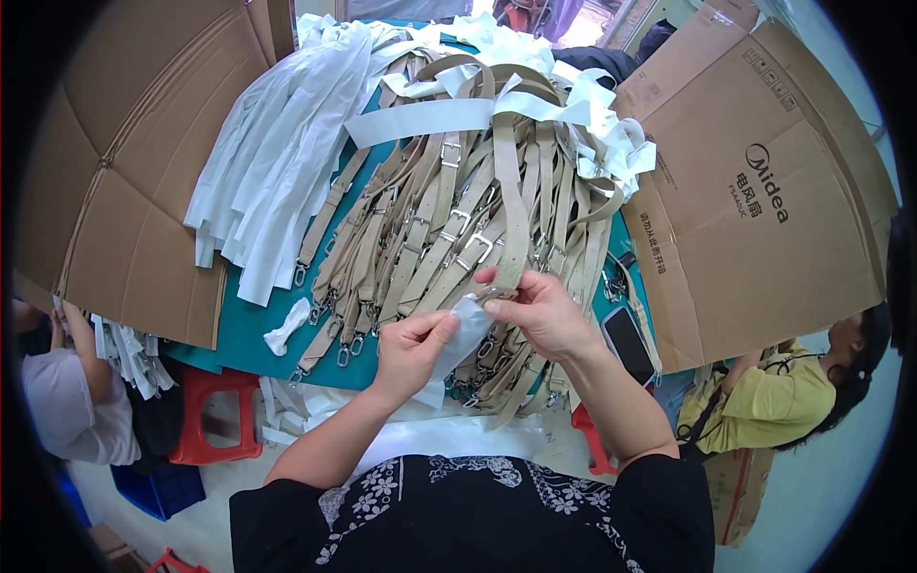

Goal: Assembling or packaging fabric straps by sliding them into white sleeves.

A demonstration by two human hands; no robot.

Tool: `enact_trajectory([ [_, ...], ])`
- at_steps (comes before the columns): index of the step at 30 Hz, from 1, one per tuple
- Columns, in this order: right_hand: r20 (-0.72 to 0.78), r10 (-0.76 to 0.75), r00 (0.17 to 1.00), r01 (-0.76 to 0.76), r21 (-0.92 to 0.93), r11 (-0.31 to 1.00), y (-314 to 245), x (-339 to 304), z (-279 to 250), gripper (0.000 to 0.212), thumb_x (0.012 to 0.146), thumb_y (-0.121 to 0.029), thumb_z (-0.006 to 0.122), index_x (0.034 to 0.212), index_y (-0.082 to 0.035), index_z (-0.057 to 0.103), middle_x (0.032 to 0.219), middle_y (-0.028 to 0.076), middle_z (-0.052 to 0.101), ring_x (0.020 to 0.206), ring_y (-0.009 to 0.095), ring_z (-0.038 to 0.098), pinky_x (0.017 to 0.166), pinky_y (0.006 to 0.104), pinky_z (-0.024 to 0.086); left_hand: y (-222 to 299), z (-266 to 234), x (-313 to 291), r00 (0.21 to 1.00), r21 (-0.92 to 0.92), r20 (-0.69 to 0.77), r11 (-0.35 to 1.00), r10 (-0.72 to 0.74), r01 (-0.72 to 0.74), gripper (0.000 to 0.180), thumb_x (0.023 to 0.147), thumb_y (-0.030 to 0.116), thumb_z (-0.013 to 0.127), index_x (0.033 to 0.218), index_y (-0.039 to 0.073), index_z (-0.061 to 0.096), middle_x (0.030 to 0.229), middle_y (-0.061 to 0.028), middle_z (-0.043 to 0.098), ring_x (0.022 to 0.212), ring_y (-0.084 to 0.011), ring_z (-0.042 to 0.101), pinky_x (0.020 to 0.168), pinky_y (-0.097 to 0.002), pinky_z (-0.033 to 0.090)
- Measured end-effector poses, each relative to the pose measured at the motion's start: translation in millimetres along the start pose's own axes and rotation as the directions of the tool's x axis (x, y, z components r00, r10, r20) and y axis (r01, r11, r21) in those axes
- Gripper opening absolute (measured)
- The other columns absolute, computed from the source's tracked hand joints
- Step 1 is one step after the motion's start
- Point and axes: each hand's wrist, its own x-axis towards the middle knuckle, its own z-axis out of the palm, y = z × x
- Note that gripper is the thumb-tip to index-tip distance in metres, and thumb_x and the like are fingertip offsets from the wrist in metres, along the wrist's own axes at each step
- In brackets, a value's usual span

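Above the near edge of the pile, my left hand (413,351) pinches a thin white strip (465,329) between thumb and fingers. My right hand (546,317) grips the lower end of a beige strap (508,205), where the white strip meets it. What fitting sits at that end is mostly hidden by my fingers. Beneath both hands lies a heap of beige straps (420,244) with silver buckles and snap hooks. To its left a thick bundle of white strips (287,143) is draped over the table. One loose white strip (420,119) crosses the heap's far part.
Large cardboard sheets (158,239) (735,258) flank the green table (250,329). A phone (628,344) lies at the right, a crumpled white piece (287,328) at the left. Red stool (196,420) and blue bin (158,489) stand lower left. People (81,401) (774,406) sit on both sides.
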Motion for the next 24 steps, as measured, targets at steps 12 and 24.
enact_trajectory([
  [12,-0.065,0.035,0.997,-0.028,0.116,0.993,-23,9,10,0.019,0.082,-0.009,0.057,0.099,-0.001,0.057,0.093,0.005,0.062,0.076,0.009,0.058,0.065,0.0201,0.046,16,18,4,0.975,-0.122,-0.192,0.983,0.110,-0.135,0.021,0.086,0.013,0.055,0.096,-0.004,0.062,0.075,0.0007,0.059,0.064,-0.0032,0.046,0.058,-0.0160,0.036],
  [24,0.039,-0.457,0.889,0.458,-0.028,0.888,-192,28,-26,0.023,0.085,-0.008,0.050,0.105,0.002,0.050,0.086,0.009,0.059,0.075,0.011,0.056,0.069,0.0221,0.048,42,-26,44,0.666,-0.144,0.745,0.969,-0.026,0.199,0.081,0.062,0.047,0.074,0.117,-0.003,0.043,0.097,-0.0124,0.060,0.079,-0.0196,0.061,0.070,-0.0309,0.050],
])
